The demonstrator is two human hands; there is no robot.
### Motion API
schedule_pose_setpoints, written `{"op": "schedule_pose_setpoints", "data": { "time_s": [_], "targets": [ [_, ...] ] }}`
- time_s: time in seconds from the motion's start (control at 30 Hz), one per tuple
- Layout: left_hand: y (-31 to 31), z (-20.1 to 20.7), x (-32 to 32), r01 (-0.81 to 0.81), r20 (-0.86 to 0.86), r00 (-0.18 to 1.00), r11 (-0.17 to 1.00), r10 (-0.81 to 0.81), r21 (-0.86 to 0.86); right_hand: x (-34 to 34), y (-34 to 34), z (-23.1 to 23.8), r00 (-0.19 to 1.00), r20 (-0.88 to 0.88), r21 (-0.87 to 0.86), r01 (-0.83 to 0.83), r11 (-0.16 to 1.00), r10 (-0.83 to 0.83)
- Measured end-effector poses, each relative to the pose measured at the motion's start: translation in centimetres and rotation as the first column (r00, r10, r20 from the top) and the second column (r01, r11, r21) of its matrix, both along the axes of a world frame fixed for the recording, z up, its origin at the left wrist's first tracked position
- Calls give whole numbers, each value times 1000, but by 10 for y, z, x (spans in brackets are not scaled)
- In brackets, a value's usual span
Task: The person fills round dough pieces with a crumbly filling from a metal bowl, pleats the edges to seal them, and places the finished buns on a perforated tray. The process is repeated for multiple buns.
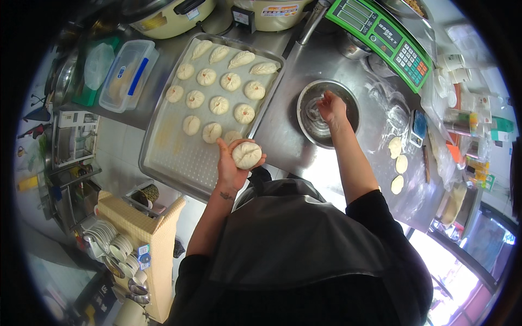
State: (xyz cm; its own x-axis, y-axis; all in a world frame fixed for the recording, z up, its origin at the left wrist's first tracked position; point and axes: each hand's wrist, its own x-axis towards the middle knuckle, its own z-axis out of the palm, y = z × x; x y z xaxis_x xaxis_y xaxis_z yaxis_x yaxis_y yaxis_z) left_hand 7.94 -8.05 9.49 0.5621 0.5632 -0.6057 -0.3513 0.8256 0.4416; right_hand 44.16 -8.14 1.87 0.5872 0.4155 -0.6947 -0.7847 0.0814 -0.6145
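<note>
My left hand [230,169] is cupped around a pleated raw bun [247,155] by the near right edge of a large metal tray [179,149]. Rows of pleated round buns [219,105] lie on that tray, with several leaf-shaped buns [241,59] along its far side. Over a round steel bowl [308,100] to the right, my right hand [332,107] reaches in with its fingers drawn together. Whitish smears show on the bowl's bottom. Whether anything is between those fingers I cannot make out.
Three flat dough rounds [401,164] lie at the right on the floured steel table, near a thin rolling pin [426,163] and a small scale [418,128]. A green scale [389,41] stands behind. Left of the tray sits a lidded plastic box [128,76]; cream cookers [174,20] are at the back.
</note>
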Motion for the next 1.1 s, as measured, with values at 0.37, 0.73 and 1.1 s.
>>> {"op": "schedule_pose_setpoints", "data": {
  "time_s": [0.37,0.73,1.1],
  "targets": [
    [-9,13,22,37,-36,999,999,-38,-21,13,5,-26,937,-337,229,179,957,-95],
    [-21,12,32,32,-28,999,999,-32,-8,11,-5,-8,982,-188,314,71,947,-11],
    [-6,61,74,46,77,995,986,-59,161,-82,-68,158,429,745,115,-837,535,510]
  ]
}}
